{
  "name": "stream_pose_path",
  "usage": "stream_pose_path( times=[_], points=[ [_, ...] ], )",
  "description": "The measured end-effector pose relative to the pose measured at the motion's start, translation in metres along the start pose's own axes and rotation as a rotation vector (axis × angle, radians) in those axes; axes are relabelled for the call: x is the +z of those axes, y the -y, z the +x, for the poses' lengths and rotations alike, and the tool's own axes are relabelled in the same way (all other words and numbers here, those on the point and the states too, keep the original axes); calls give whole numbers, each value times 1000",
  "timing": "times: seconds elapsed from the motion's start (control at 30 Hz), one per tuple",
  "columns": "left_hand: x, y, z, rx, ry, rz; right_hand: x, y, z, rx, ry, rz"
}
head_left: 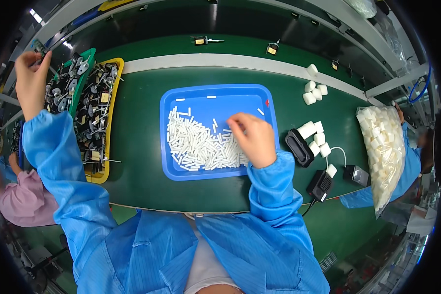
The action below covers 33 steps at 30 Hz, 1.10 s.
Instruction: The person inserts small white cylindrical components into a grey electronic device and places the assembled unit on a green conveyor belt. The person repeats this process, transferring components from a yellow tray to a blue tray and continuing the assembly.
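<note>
At the far left, my left hand is raised beside a green bin, thumb and fingers curled together. A small dark thing shows at its fingertips, too unclear to name. My right hand is above the right side of a blue tray, its thumb and fingertips drawn together; whether a tube is between them is hidden. Many short white tubes lie heaped in the tray, with a few strays near its far edge.
A yellow bin and the green one hold dark parts with grey discs. To the right are white cylindrical pieces, a black holder, black boxes with cables, and a clear bag of white pieces. Small assemblies ride the far dark strip.
</note>
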<state>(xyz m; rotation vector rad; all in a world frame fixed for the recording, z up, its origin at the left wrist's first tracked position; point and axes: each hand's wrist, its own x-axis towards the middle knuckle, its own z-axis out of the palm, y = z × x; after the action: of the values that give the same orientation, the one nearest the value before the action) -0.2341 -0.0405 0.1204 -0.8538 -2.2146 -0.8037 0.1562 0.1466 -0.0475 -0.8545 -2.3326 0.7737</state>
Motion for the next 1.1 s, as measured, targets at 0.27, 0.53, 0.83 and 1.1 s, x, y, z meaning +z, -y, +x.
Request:
stream_pose_path(
  times=[0.27,0.53,0.83,1.1],
  points=[
    [10,-105,-135,-262,539,-1212,30,-13,20,-113,174,-114],
    [41,-129,-206,-672,705,-1567,28,1,33,-22,327,110],
    [46,-135,-210,-705,818,-1552,-19,51,25,201,163,1001],
    [48,-138,-209,-703,850,-1511,-20,43,21,143,129,964]
  ],
)
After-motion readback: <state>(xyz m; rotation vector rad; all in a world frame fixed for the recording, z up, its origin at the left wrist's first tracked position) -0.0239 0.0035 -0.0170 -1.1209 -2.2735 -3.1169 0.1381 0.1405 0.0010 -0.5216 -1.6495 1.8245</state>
